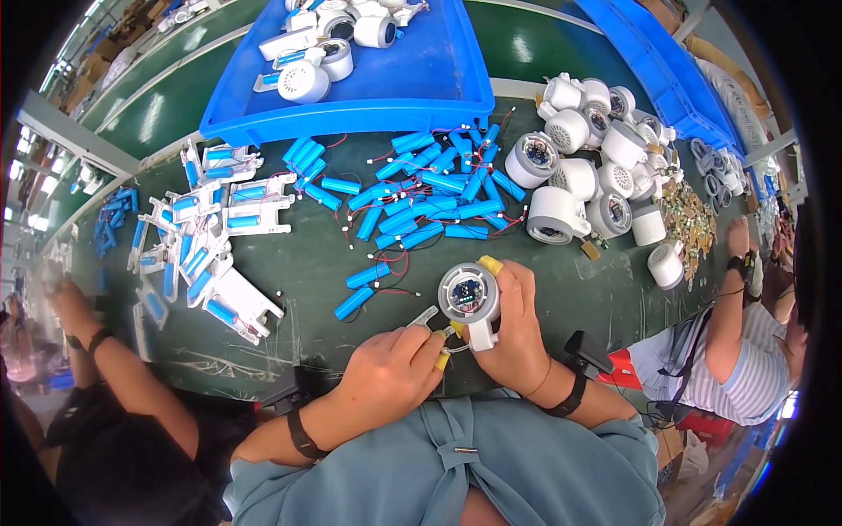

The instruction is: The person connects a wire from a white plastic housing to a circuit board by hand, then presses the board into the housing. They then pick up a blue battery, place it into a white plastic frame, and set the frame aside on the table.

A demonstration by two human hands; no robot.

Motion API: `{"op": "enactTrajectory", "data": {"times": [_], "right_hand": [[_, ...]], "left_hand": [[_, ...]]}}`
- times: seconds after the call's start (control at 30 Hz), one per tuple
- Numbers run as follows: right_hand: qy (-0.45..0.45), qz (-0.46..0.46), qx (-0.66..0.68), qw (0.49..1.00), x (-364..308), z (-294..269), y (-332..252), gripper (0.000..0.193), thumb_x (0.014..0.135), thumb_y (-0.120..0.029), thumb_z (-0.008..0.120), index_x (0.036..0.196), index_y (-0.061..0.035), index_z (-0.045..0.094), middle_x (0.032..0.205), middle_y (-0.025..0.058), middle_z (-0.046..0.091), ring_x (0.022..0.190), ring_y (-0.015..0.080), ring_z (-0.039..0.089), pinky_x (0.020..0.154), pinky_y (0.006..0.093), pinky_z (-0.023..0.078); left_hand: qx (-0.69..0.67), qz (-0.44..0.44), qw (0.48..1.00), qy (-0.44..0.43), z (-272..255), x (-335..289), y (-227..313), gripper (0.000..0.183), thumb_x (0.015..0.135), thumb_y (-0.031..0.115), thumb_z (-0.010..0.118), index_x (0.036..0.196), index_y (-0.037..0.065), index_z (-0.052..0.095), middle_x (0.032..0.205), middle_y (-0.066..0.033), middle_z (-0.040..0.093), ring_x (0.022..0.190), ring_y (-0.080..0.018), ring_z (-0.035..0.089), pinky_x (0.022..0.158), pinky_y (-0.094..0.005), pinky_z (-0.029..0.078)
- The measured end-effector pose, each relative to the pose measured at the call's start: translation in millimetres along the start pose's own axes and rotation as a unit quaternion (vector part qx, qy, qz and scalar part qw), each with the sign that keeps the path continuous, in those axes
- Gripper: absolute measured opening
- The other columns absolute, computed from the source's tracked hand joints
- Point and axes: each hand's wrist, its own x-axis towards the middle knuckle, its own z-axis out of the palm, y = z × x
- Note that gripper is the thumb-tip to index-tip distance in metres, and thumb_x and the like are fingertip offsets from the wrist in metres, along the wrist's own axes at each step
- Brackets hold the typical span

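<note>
Your right hand [517, 337] grips the white-and-grey housing [471, 302], circuit side up, near the bench's [570, 298] six o'clock edge. Your left hand [393, 366] pinches an apparent cable plug [449, 333] at seven o'clock; skewed force could bend it. Blue cells' [354, 303] leads, ten o'clock, could snag.

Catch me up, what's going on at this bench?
The person's right hand holds a white round housing, its open end showing a circuit board. The left hand pinches a small pale part beside it, too unclear to identify. Loose blue cylinders lie ahead, with other white housings to the right and white frames to the left.
</note>
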Motion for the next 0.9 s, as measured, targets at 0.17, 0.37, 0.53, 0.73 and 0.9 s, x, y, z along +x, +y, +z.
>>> {"op": "enactTrajectory", "data": {"times": [0.17, 0.37, 0.53, 0.73, 0.9], "right_hand": [[0.003, 0.002, 0.011, 1.0, -1, 2, 0, 0.08, 0.068, 0.003, 0.073, 0.137, 0.0059, 0.033, 0.127, 0.0265, 0.041, 0.111, 0.0437, 0.046, 0.095, 0.0439, 0.043], [-0.038, -0.026, 0.034, 0.998, 3, -2, -5, 0.085, 0.068, -0.004, 0.08, 0.139, 0.0017, 0.035, 0.127, 0.0214, 0.045, 0.113, 0.0389, 0.051, 0.095, 0.0417, 0.045], [-0.123, -0.014, 0.164, 0.979, 1, -8, -9, 0.077, 0.073, -0.003, 0.077, 0.14, 0.0, 0.038, 0.119, 0.0164, 0.05, 0.106, 0.028, 0.061, 0.093, 0.0357, 0.049], [-0.121, -0.01, 0.172, 0.978, 3, -5, -5, 0.058, 0.076, 0.012, 0.062, 0.131, 0.002, 0.044, 0.108, 0.0154, 0.056, 0.095, 0.0253, 0.064, 0.086, 0.0337, 0.051], [-0.112, -0.005, 0.164, 0.98, 2, -3, -3, 0.057, 0.077, 0.012, 0.06, 0.131, 0.0024, 0.044, 0.108, 0.0151, 0.056, 0.094, 0.0245, 0.064, 0.085, 0.033, 0.051]], "left_hand": [[-0.007, -0.02, 1.0, -0.008, -3, -1, 1, 0.035, 0.07, 0.01, 0.075, 0.103, 0.001, 0.064, 0.095, -0.0095, 0.058, 0.074, -0.0254, 0.063, 0.061, -0.035, 0.053], [-0.243, -0.139, 0.958, -0.068, -31, -7, -5, 0.026, 0.075, 0.005, 0.075, 0.099, 0.0, 0.067, 0.09, -0.0095, 0.06, 0.07, -0.0196, 0.06, 0.058, -0.0295, 0.047], [-0.493, -0.308, 0.814, 0.008, -105, -21, -24, 0.019, 0.083, 0.005, 0.073, 0.1, 0.0, 0.067, 0.086, -0.0004, 0.054, 0.077, -0.0078, 0.052, 0.063, -0.0244, 0.04], [-0.119, -0.4, 0.868, 0.27, -212, -50, -44, 0.018, 0.088, 0.013, 0.065, 0.098, -0.001, 0.068, 0.072, 0.003, 0.053, 0.063, -0.005, 0.048, 0.054, -0.0221, 0.034], [0.147, -0.454, 0.832, 0.284, -267, -90, -159, 0.028, 0.09, 0.017, 0.06, 0.104, -0.005, 0.068, 0.066, 0.0022, 0.058, 0.056, -0.0054, 0.05, 0.05, -0.0213, 0.037]]}}
